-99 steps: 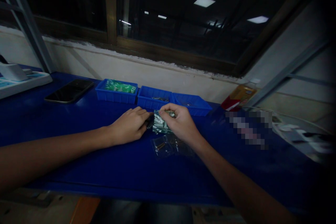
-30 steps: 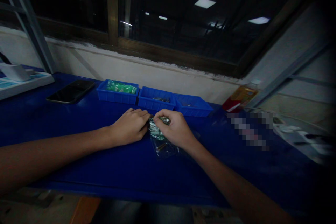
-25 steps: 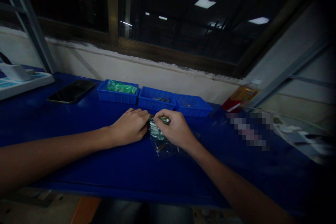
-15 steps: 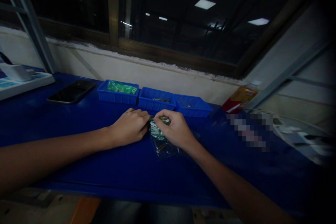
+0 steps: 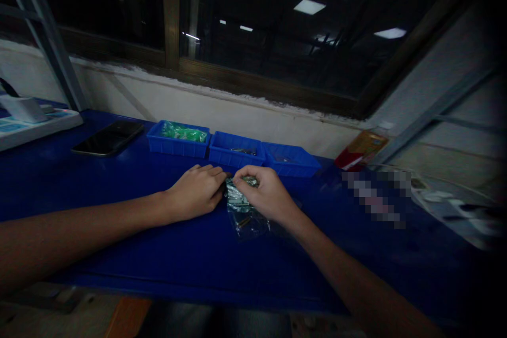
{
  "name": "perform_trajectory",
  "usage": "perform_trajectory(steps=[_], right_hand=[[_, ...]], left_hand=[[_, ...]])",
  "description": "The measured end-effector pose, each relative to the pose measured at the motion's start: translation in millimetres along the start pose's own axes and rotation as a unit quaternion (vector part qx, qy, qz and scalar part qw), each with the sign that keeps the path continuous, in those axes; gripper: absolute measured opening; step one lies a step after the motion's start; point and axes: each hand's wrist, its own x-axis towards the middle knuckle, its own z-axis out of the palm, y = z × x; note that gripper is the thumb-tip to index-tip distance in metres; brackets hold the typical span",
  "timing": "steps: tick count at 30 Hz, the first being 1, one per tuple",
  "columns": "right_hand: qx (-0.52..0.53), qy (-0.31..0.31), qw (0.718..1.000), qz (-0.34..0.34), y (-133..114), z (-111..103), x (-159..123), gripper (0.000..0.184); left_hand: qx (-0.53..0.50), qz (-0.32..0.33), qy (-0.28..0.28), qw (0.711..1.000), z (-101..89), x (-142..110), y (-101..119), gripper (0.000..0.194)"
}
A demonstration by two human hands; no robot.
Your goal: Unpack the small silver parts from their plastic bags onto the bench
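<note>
My right hand pinches a small clear plastic bag with a greenish sheen, its thumb and forefinger closed on the bag's upper part. My left hand rests on the blue table just left of the bag, its fingers curled at the bag's upper left edge. What those fingers hold is hidden; a dark bit shows at their tips. Below the bag lies another clear bag with thin brass-coloured pieces inside, partly covered by my right hand and the first bag.
Behind my hands stand three blue bins: one with a green bag, a middle one with small metal parts, and a right one. A phone and a white power strip lie left. A bottle is at right.
Since the earliest frame, my right hand and the greenish bag have shifted slightly left and down, closer to my left hand and over the lower bag. In the last second almost nothing moves.
</note>
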Motion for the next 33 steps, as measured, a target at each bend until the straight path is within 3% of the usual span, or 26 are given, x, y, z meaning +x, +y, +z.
perform_trajectory(steps=[16,33], right_hand=[[0.001,-0.031,1.000,0.002,-1.5,2.9,-1.4,0.013],[0.002,0.031,1.000,0.001,0.1,1.8,0.2,0.013]], left_hand=[[-0.007,-0.001,-0.009,1.000,-1.4,0.9,0.1,0.017],[0.022,0.004,-0.015,1.000,-1.1,0.6,1.5,0.015]])
